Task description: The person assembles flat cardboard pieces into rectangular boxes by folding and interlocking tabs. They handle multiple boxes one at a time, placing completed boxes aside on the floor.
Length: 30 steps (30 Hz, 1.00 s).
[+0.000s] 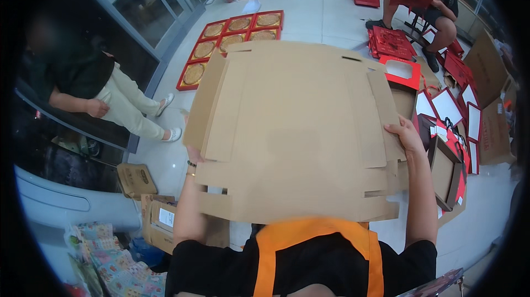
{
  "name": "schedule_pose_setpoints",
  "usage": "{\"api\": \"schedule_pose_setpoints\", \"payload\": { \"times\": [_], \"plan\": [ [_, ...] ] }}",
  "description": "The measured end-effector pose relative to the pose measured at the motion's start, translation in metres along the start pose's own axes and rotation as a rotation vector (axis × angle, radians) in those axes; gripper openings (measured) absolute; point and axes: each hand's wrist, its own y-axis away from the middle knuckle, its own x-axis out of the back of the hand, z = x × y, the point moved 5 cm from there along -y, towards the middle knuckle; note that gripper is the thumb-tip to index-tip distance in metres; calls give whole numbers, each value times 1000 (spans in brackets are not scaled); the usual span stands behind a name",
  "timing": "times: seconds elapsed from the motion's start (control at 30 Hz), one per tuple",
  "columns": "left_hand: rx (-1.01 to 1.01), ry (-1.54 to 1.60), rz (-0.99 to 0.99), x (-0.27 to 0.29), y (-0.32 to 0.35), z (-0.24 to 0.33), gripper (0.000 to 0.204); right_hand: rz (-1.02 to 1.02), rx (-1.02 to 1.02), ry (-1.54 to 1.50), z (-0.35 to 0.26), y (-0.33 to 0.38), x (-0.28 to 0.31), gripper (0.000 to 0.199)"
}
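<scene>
A large brown die-cut cardboard box blank (298, 131) is held up in front of my body, covering the middle of the view. Its left and right side flaps are bent up along the creases, and slots and tabs show at its corners. My right hand (406, 134) grips the right flap, thumb on the near face and the other fingers mostly out of sight. At the left edge my left hand (194, 153) holds the blank, largely hidden behind the left flap.
Red trays with round golden items (204, 49) lie on the floor ahead. A person (110, 87) stands left; another (425, 4) sits far right, holding something red. Red bags (391, 43), white-and-red box parts (446, 104) and a brown tray (444, 173) clutter the right. Cartons (160, 219) stand lower left.
</scene>
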Motion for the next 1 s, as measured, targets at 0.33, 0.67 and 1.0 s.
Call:
{"api": "schedule_pose_setpoints", "payload": {
  "times": [0.33,0.67,1.0],
  "plan": [
    [5,90,85,-53,72,-75,62,403,260,-303,59,90,-113,45],
    [328,-532,268,21,18,30,50,-192,20,-1233,28,80,-25,108],
    [462,-1250,229,-12,-51,70,52,-192,-271,89,3,17,-13,63]
  ]
}}
